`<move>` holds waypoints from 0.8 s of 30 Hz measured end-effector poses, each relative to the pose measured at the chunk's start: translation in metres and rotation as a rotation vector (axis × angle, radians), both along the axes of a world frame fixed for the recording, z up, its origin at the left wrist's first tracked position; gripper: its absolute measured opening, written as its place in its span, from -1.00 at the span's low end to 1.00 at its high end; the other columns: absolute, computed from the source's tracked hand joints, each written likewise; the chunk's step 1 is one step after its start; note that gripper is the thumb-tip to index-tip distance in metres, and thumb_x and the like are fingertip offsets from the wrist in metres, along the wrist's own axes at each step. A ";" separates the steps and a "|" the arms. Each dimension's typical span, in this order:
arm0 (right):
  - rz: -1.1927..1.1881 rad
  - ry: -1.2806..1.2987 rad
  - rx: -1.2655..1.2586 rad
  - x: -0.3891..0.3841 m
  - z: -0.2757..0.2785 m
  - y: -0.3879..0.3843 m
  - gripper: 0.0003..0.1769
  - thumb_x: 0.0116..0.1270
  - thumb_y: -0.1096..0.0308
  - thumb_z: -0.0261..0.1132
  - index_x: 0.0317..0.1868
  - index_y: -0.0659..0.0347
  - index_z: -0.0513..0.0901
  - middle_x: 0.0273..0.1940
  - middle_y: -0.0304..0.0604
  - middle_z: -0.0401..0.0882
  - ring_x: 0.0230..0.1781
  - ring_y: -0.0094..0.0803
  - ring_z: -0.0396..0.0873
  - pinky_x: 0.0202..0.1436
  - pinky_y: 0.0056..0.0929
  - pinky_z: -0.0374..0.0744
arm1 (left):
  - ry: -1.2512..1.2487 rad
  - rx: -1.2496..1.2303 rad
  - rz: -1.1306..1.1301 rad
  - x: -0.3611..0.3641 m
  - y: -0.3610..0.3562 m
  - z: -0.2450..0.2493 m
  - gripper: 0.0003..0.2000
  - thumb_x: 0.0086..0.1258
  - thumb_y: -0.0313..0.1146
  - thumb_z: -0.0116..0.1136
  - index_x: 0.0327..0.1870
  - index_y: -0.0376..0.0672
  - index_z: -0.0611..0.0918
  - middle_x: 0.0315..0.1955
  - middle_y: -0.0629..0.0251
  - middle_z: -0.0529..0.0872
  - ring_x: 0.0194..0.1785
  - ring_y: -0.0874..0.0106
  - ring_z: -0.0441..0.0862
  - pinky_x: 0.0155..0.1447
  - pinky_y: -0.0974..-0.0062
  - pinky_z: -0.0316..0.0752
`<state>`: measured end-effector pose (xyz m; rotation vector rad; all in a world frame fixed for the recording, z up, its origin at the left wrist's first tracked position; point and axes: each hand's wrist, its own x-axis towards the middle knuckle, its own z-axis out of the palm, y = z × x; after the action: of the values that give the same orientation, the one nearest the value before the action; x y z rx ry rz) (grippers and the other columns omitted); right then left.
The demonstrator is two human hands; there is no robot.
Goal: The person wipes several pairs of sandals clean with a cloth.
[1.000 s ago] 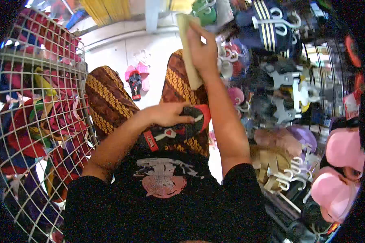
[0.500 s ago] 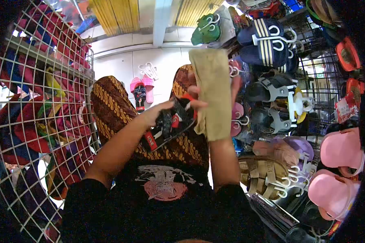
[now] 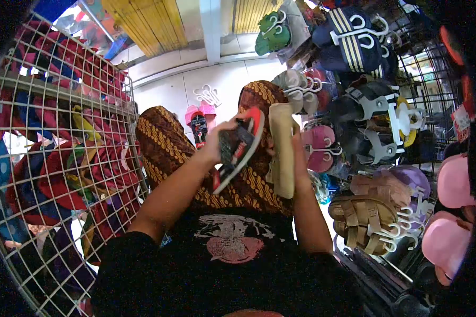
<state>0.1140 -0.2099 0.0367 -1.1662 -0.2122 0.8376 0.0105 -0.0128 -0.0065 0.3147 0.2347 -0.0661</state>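
Observation:
My left hand is closed on a black and red sandal, which is tilted so its pale sole edge faces right. Just to the right, my right hand grips a folded beige cloth, held upright with its narrow side showing. Most of that hand's fingers are hidden behind the cloth. A small gap separates sandal and cloth, both above my patterned trousers. On the floor beyond my knees, a black slipper with a red end lies against pink slippers.
A wire grid with colourful footwear behind it stands close on the left. Along the right hang dark striped slides, brown sandals and pink clogs. White hangers lie on the tiled floor ahead.
The sandal has turned from lying fairly flat to edge-on and moved slightly right. The cloth has dropped lower, moved away from the sandal and turned to show its narrow side.

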 end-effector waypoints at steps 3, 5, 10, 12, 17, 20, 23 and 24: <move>0.044 -0.439 -0.185 -0.009 -0.004 0.002 0.08 0.22 0.04 0.42 0.55 0.26 -0.03 0.45 0.08 0.09 0.52 -0.10 0.07 0.55 -0.19 0.11 | 0.064 0.615 0.126 -0.002 -0.021 0.004 -0.50 0.33 -0.33 0.05 0.33 -0.19 0.47 0.07 0.17 0.63 0.04 0.29 0.64 0.16 0.39 0.53; 0.025 -0.417 -0.222 -0.008 -0.006 0.003 0.03 0.23 0.11 0.40 0.54 0.28 -0.01 0.45 0.08 0.12 0.49 -0.11 0.12 0.54 -0.19 0.14 | 0.010 1.013 0.284 -0.003 -0.025 -0.003 -0.52 0.35 -0.27 0.07 0.29 -0.23 0.51 0.08 0.13 0.63 0.13 0.26 0.60 0.23 0.34 0.46; -0.057 -0.138 -0.075 -0.011 0.015 0.010 -0.15 0.36 0.22 0.26 0.54 0.19 0.04 0.42 0.06 0.20 0.43 -0.17 0.23 0.47 -0.27 0.28 | -0.286 1.516 0.317 -0.013 -0.013 0.028 -0.44 0.24 -0.15 0.30 0.24 -0.25 0.56 0.16 -0.01 0.60 0.29 0.15 0.53 0.37 0.29 0.36; -0.059 -0.182 -0.049 -0.010 0.005 0.007 -0.22 0.40 0.26 0.20 0.55 0.14 0.05 0.40 0.00 0.24 0.39 -0.20 0.28 0.44 -0.28 0.31 | -0.286 1.562 0.258 -0.012 -0.013 0.039 -0.43 0.12 -0.25 0.46 0.19 -0.23 0.61 0.20 -0.03 0.59 0.28 0.14 0.55 0.36 0.31 0.38; 0.024 -0.417 -0.165 -0.009 -0.011 0.004 -0.11 0.32 0.23 0.25 0.56 0.19 0.01 0.47 0.02 0.13 0.51 -0.13 0.11 0.55 -0.20 0.15 | -0.025 0.884 0.155 -0.009 -0.006 0.027 -0.64 0.38 -0.45 0.17 0.18 -0.30 0.58 0.12 0.15 0.65 0.16 0.32 0.61 0.26 0.44 0.47; 0.034 -0.404 -0.203 -0.008 0.010 0.015 -0.17 0.38 0.24 0.23 0.56 0.19 0.04 0.42 0.02 0.22 0.40 -0.18 0.26 0.44 -0.23 0.29 | 0.032 -0.015 0.072 -0.003 -0.004 -0.016 -0.47 0.49 -0.30 0.04 0.45 -0.23 0.33 0.25 -0.06 0.51 0.19 0.17 0.59 0.30 0.17 0.55; -0.026 -0.162 -0.245 -0.002 0.025 0.021 -0.22 0.46 0.26 0.17 0.57 0.15 0.01 0.30 0.01 0.39 0.19 -0.27 0.49 0.24 -0.31 0.51 | -0.078 -0.178 0.076 0.004 -0.013 -0.003 -0.40 0.50 0.03 0.00 0.48 -0.03 0.32 0.37 0.05 0.43 0.37 0.01 0.43 0.42 -0.28 0.25; -0.047 -0.250 -0.235 0.000 0.026 0.022 -0.22 0.46 0.28 0.19 0.57 0.15 0.03 0.30 0.00 0.39 0.19 -0.26 0.48 0.24 -0.32 0.50 | -0.080 -0.159 0.097 0.006 -0.016 -0.001 -0.37 0.50 0.14 -0.04 0.49 0.02 0.32 0.39 0.10 0.43 0.41 0.00 0.39 0.44 -0.37 0.15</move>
<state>0.1140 -0.1876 0.0628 -1.4927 -0.2959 0.6864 0.0160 -0.0288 -0.0071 0.1473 0.1643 0.0234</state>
